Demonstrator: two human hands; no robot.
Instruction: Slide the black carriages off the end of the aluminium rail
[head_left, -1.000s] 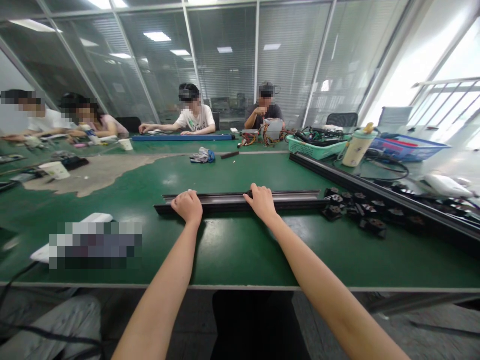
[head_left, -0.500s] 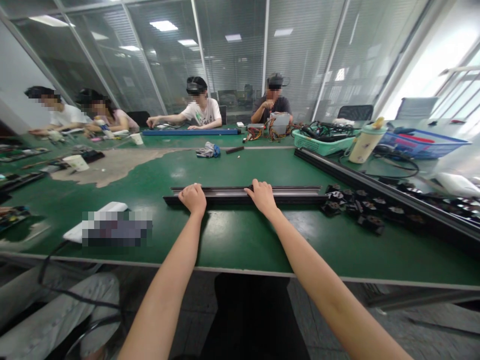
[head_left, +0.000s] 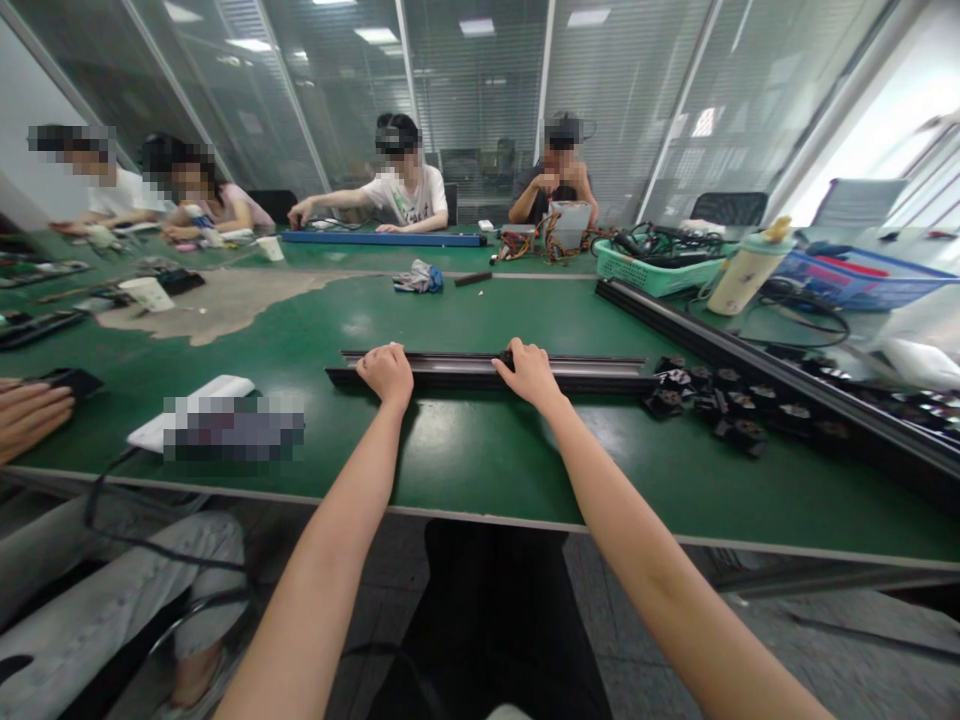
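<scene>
A long black rail [head_left: 457,378] with a shiny inner channel lies left to right on the green table [head_left: 480,460]. My left hand [head_left: 387,373] is wrapped over the rail near its left end. Right of the rail's middle, my right hand [head_left: 529,371] is closed round a small black part [head_left: 506,358] at the channel; the fingers cover most of it. Several black parts with metal bits [head_left: 739,435] are heaped beyond the rail's right end.
A longer black rail [head_left: 750,360] runs diagonally at the right. Behind it stand a green basket [head_left: 652,275], a bottle [head_left: 746,275] and a blue basket [head_left: 870,285]. A white device [head_left: 191,412] lies left. Another person's hand [head_left: 34,415] rests at the left edge.
The view has tilted down slightly. Another person's hand has come in at the left edge. My right hand has shifted slightly right relative to the rail, showing more of the small black part.
</scene>
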